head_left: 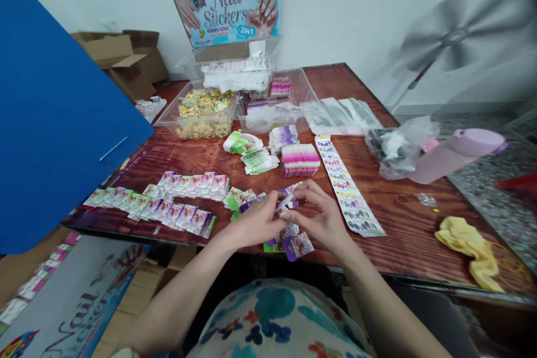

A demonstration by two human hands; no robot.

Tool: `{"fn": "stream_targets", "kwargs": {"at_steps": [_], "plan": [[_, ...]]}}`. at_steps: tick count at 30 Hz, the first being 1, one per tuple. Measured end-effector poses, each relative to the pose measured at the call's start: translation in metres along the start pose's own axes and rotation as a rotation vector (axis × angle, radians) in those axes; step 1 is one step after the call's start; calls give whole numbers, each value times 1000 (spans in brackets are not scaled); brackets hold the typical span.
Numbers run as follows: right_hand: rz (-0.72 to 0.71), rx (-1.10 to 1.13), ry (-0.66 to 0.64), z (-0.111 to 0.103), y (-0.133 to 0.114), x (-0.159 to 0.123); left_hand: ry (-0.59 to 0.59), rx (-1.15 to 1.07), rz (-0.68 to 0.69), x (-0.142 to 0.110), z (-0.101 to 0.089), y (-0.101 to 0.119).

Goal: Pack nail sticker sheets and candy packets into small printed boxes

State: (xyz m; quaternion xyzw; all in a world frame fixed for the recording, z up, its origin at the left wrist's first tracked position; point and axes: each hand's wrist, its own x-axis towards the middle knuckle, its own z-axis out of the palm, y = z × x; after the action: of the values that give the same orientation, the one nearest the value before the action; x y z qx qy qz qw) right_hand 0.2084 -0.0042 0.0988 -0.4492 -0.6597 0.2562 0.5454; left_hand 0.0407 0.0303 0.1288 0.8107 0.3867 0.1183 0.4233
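My left hand (255, 222) and my right hand (321, 218) meet over the near edge of the wooden table (403, 218). Both pinch one small nail sticker packet (286, 202) between their fingertips. Under the hands lies a loose pile of purple and green packets (293, 243). To the left, two overlapping rows of packets (168, 210) are laid flat. A long strip of nail stickers (346, 187) runs beside my right hand. Stacks of pink, purple and green cards (300, 159) sit just beyond.
Clear plastic tubs (201, 112) of supplies stand at the back under a Nail Stickers sign (229, 3). A blue board (50, 117) leans at left. A pink bottle (459, 154), a plastic bag (396, 145), a yellow cloth (472, 249) and a spinning fan (453, 33) are at right.
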Motion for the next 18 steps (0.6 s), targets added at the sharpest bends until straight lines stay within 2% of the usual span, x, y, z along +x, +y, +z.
{"fn": "stream_targets", "kwargs": {"at_steps": [4,7,9,11,13,15,18], "plan": [[58,63,17,11,2,-1,212,345,-88,2,9,4],[92,85,6,17,3,-2,342,414,-123,8,16,-3],[88,114,17,17,2,-3,381,269,-133,11,19,-10],[109,149,83,14,2,-3,394,1,-118,12,21,-16],[201,244,140,9,3,-2,363,-256,-90,11,22,-19],[358,405,77,6,5,0,303,-397,-67,10,23,-20],[596,679,-102,7,11,2,263,-459,-43,7,24,-18]]}}
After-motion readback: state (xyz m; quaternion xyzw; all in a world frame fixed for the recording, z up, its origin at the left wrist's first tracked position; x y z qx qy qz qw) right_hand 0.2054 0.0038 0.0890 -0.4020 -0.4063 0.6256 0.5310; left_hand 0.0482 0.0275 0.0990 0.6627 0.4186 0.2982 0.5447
